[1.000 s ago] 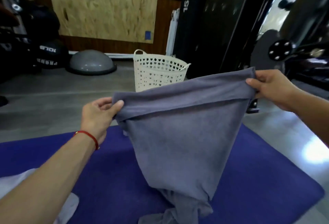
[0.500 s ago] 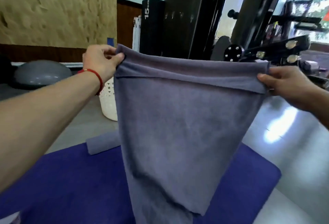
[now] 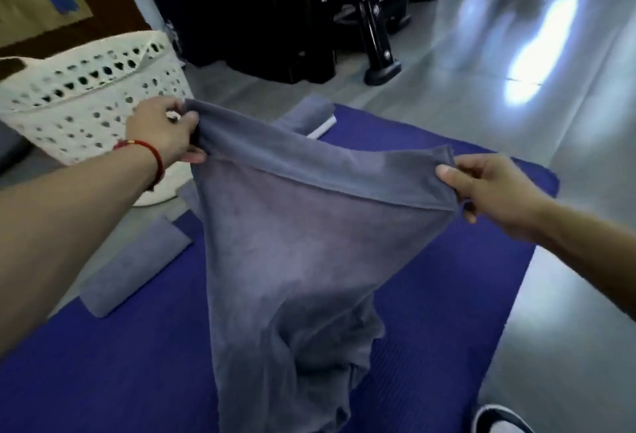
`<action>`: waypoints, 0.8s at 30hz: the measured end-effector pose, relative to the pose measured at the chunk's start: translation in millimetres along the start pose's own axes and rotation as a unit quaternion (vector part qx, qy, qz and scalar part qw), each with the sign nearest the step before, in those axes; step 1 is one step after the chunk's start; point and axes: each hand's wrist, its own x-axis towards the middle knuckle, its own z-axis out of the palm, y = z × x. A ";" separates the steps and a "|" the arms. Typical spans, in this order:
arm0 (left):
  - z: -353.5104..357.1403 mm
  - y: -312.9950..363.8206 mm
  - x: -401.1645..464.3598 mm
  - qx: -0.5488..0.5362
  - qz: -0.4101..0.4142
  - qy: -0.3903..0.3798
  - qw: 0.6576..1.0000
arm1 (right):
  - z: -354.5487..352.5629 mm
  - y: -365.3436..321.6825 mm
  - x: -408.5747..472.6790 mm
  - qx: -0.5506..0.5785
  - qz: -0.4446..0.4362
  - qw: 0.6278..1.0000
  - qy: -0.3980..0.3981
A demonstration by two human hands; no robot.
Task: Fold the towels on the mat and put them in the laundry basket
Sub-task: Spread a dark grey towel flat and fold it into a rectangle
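The left hand [image 3: 165, 130] and right hand [image 3: 488, 192] each pinch a top corner of the grey towel [image 3: 292, 243]. It has dropped lower than a moment ago — its tail now bunches on the mat [image 3: 103, 381]. Folding looks ready to begin.

Gym, black weight machine [image 3: 371, 16], purple exercise mat [image 3: 447, 312], polished grey floor [image 3: 568, 260]

Towel held up over the mat, basket behind left

The towel [image 3: 292, 260] hangs above the mat [image 3: 430, 312], between the left hand [image 3: 161, 130] and right hand [image 3: 488, 188]; the basket [image 3: 86, 99] stands on the floor [image 3: 516, 54] beyond the mat's left edge.
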 end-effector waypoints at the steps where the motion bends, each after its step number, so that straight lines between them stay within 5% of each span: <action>1: 26.3 4.2 7.5 0.031 0.010 -0.019 0.999 | -3.5 18.2 -2.9 0.001 0.009 1.000 0.019; 5: 127.0 12.5 25.9 0.154 0.005 -0.042 0.987 | -18.1 83.7 -18.7 -0.046 0.100 0.993 0.045; 9: 215.5 20.4 39.0 0.058 -0.094 -0.094 0.989 | -47.0 107.0 -8.7 0.119 0.215 0.961 0.129; 14: 286.4 77.7 77.2 0.057 -0.007 -0.108 0.993 | -81.4 110.3 36.7 0.165 0.214 0.934 0.235; 16: 305.7 114.3 83.6 -0.012 0.034 -0.187 0.982 | -88.4 100.2 58.0 0.166 0.174 0.935 0.262; 20: 325.4 153.8 76.8 0.019 0.053 -0.261 0.964 | -86.4 86.9 83.9 0.199 0.099 0.952 0.210; 24: 318.1 90.6 0.5 0.201 0.176 -0.318 0.910 | -42.4 108.5 56.5 -0.037 0.124 0.991 0.037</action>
